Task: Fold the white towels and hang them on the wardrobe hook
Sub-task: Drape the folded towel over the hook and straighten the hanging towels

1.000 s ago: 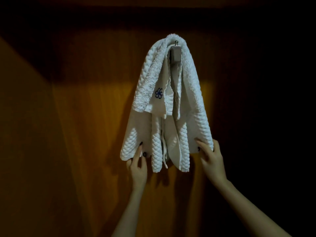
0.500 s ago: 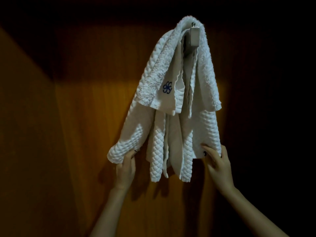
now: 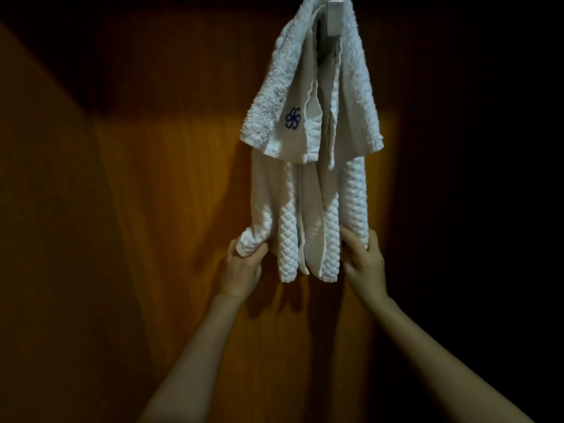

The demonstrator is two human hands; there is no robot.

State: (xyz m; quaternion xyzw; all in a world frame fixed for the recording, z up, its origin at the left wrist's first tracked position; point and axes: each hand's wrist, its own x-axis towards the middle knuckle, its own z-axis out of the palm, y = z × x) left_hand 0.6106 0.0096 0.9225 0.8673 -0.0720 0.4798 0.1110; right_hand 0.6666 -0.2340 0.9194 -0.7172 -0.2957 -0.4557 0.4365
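**Hanging Towels: Orientation and Hand Placement**

Hanging from the metal hook at the 12 o'clock edge of the view, the white towels drape straight down, their long axis running vertically from 12 o'clock toward 6 o'clock. The upper layer is a terry towel folded over the hook, with a blue embroidered emblem on its flat border. Its lower edge ends near mid-height of the bundle. Below it, a diamond-textured towel extends further down in several narrow vertical folds, ending in uneven lower edges.

The left hand is closed around the bunched lower-left corner of the textured towel, at roughly 7 o'clock from the bundle's centre. The right hand pinches the lower-right edge between thumb and fingers, at roughly 5 o'clock. Both forearms rise from the bottom of the view toward the towels.

Behind the towels stands a wooden wardrobe panel with vertical grain, orange-brown in colour. A second panel meets it at an angle on the 9 o'clock side. Lighting is dim: a warm patch falls across the middle of the rear panel, the upper band lies in shadow, and the 3 o'clock side is almost black, so nothing can be made out there. The towels cast a shadow on the panel just beside their left edge.
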